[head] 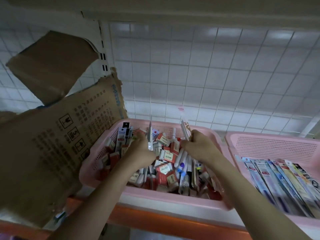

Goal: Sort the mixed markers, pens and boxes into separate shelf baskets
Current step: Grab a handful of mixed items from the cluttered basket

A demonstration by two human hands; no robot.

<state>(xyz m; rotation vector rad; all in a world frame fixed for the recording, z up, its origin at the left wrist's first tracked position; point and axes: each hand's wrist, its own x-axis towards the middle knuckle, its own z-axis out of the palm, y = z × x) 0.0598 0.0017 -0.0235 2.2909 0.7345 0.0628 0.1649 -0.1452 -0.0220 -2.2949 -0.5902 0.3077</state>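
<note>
pulling flat packs out of the mixed basket, one per hand

i have both hands down in the middle pink basket (pixel 173 198), which is heaped with small red-and-white boxes (pixel 167 157), loose white pens (pixel 181 159) and carded packs. my left hand (pixel 141 148) has its fingers curled round a thin flat pack (pixel 150 135) held upright on edge. my right hand (pixel 199 146) pinches another flat pack (pixel 185 131), also upright, above the heap.

to do this well i'd lift both packs straight up until their lower ends clear the boxes, so nothing gets dragged out with them. then i'd carry them right to the neighbouring basket (pixel 270 142), where long carded packs (pixel 277 179) already lie side by side, and lay mine flat in the same direction. the left pack is held near its lower end and looks likely to swing, so i'd move it slowly. the torn cardboard (pixel 57 135) beside the left wall stays out of my path.
</note>
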